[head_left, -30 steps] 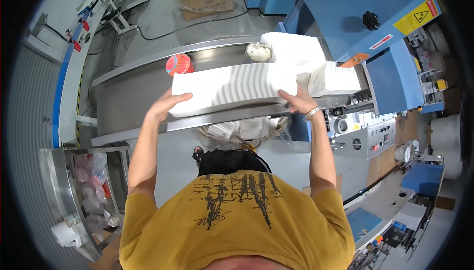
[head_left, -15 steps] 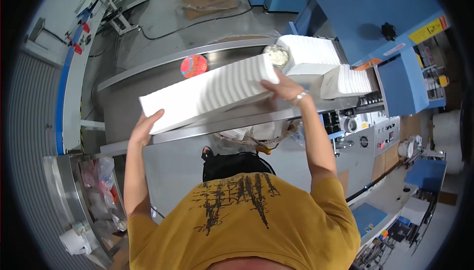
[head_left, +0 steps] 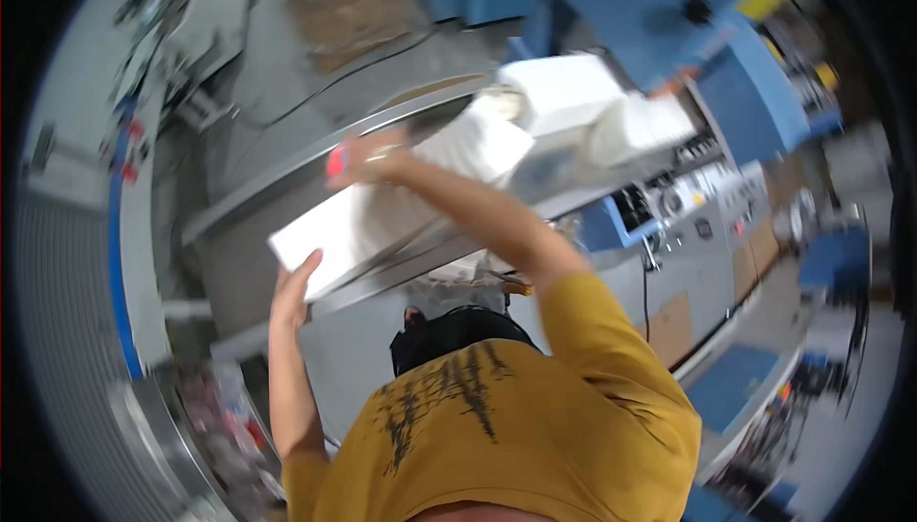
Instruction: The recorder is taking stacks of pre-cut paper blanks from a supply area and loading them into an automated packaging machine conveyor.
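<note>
A long stack of white, paper-like sheets [head_left: 330,237] lies slantwise along the steel trough. My left hand [head_left: 294,288] grips its near left end, thumb on the top edge and palm against the end face. My right arm reaches across the stack. Smeared by motion, my right hand [head_left: 374,157] is over the stack's far side, beside a round red-topped thing [head_left: 336,163] that it partly covers. Whether its fingers touch that thing, I cannot tell. At the stack's far right end, a round container with pale contents [head_left: 506,100] is partly hidden.
The steel trough [head_left: 239,235] has a raised rim along its near and far sides. Two more white stacks, one larger [head_left: 559,83] and one smaller [head_left: 650,130], stand at its right end by a blue machine [head_left: 755,102]. A black cable [head_left: 334,87] crosses the floor beyond.
My right hand has left the stack's right end and swung left over it to the red-topped thing. My left hand stays at the left end. The whole view has turned somewhat.
</note>
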The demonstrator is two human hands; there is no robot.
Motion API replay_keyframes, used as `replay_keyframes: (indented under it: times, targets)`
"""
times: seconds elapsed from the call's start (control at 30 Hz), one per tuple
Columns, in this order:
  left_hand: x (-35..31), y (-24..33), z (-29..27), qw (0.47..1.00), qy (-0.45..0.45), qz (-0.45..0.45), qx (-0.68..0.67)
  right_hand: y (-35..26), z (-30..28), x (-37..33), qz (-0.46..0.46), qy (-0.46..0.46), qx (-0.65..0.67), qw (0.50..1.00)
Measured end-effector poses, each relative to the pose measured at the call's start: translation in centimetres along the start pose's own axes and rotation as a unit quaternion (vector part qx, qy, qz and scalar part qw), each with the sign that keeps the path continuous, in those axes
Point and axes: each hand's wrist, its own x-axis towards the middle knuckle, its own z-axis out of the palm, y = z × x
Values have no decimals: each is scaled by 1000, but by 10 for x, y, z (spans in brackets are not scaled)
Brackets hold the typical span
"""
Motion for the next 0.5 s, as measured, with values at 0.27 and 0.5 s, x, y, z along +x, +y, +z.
replay_keyframes:
  times: [0.27, 0.5]
  targets:
    - [2, 6, 12, 999, 1, 17, 36, -13, -28, -25, 19, 183, 89, 979]
    - [3, 0, -6, 999, -2, 1, 32, 102, -87, -185, 295, 417, -86, 856]
